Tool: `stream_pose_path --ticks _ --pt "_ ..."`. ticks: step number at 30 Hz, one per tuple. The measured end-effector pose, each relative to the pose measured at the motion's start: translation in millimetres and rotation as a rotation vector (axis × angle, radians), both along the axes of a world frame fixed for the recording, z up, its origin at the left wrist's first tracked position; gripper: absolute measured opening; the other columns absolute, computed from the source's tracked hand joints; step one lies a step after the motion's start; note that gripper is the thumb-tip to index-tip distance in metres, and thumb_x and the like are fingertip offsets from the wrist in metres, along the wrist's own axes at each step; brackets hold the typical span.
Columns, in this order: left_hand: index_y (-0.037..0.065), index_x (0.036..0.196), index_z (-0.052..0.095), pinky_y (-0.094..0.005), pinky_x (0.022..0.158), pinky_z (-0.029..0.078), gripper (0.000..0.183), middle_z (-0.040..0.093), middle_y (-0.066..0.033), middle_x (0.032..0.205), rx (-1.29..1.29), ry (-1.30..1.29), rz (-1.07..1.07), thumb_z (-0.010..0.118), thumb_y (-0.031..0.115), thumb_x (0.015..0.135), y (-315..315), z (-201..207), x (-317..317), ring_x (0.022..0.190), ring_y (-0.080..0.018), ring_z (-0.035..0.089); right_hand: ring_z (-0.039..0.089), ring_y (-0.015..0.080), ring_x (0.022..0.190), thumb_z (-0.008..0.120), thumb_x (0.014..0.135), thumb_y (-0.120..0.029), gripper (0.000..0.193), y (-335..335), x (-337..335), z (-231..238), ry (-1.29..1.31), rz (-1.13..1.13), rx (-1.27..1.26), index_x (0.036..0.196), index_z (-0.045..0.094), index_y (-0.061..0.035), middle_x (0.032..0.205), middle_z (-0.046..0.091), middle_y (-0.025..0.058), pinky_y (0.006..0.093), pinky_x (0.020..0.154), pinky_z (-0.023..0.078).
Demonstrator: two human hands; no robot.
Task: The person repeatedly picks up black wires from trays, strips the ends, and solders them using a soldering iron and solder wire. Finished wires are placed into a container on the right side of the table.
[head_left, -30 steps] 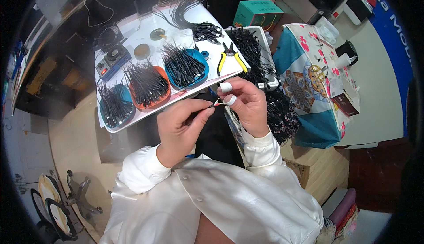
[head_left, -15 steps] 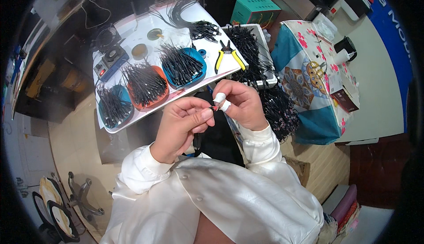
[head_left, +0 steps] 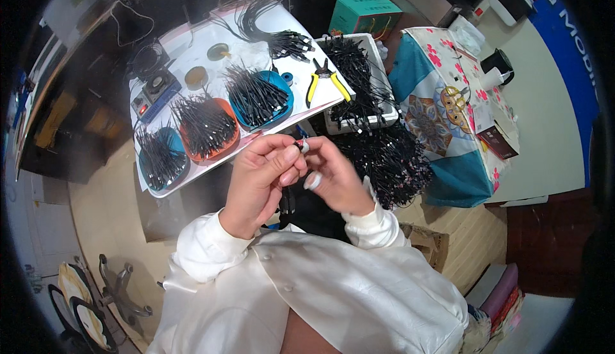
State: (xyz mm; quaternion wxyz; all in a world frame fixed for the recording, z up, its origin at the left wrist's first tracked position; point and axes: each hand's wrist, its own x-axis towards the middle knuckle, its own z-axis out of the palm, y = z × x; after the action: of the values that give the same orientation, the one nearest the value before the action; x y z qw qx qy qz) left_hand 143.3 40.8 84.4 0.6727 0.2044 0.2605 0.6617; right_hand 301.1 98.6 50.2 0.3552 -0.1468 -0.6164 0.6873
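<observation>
My left hand (head_left: 266, 171) pinches a thin black cable between thumb and forefinger, the cable's stripped end with small red wires (head_left: 298, 144) poking out at the fingertips. Dark cable lengths (head_left: 287, 200) hang below that hand. White wraps cover the thumb and forefinger tips of my right hand (head_left: 339, 178). Its forefinger rests against the wire end while its thumb stands apart, lower down; this hand is slightly blurred. Beyond my hands, on the white table (head_left: 221, 162), bundles of black cables fill a blue tray (head_left: 282, 88), an orange tray (head_left: 234, 139) and another blue tray (head_left: 181, 168).
Yellow-handled wire strippers (head_left: 327, 82) lie at the table's right edge. A small blue device (head_left: 155, 98) with a red light stands at the left. Black cables heap in a white crate (head_left: 384, 91) and below it. A flower-patterned cloth (head_left: 435, 110) covers a side table.
My right thumb has come away from its forefinger and dropped lower, so the pinch on the wires has opened. My left hand keeps its hold, and the view has shifted slightly.
</observation>
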Motion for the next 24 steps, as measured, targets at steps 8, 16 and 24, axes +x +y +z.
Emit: stream_pose_path --ticks 8,16,24 --pt "-0.002 0.116 0.058 -0.0237 0.074 0.051 0.027 0.068 -0.0109 0.100 0.039 0.173 0.163 0.064 0.004 0.090 50.5 -7.8 35.1 0.084 -0.0132 0.064 0.062 0.0135 0.078 0.047 0.098 -0.008 0.015 6.1 9.2 11.2 -0.476 -0.274 0.118 0.109 0.051 0.0015 0.085 0.064 0.0094 0.0310 0.064 0.050" --pt "-0.003 0.124 0.055 -0.0287 0.090 0.047 0.032 0.063 -0.0112 0.113 0.126 0.639 0.071 0.058 0.004 0.092 36.2 -13.3 -23.6 0.105 -0.0159 0.059 0.045 0.0078 0.068 0.046 0.102 -0.022 0.021 170.3 86.6 47.6 -0.017 -0.815 0.378 0.098 0.057 -0.0039 0.076 0.052 -0.0010 0.0223 0.062 0.036" --pt "-0.003 0.111 0.063 -0.0240 0.081 0.049 0.019 0.066 -0.0050 0.095 -0.233 0.646 0.045 0.057 0.006 0.095 -31.4 -54.6 -77.4 0.089 -0.0091 0.061 0.048 0.0063 0.058 0.045 0.099 -0.017 0.024 376.5 36.8 -68.0 -0.372 -0.748 0.270 0.085 0.057 -0.0027 0.067 0.055 -0.0002 0.0240 0.052 0.039"
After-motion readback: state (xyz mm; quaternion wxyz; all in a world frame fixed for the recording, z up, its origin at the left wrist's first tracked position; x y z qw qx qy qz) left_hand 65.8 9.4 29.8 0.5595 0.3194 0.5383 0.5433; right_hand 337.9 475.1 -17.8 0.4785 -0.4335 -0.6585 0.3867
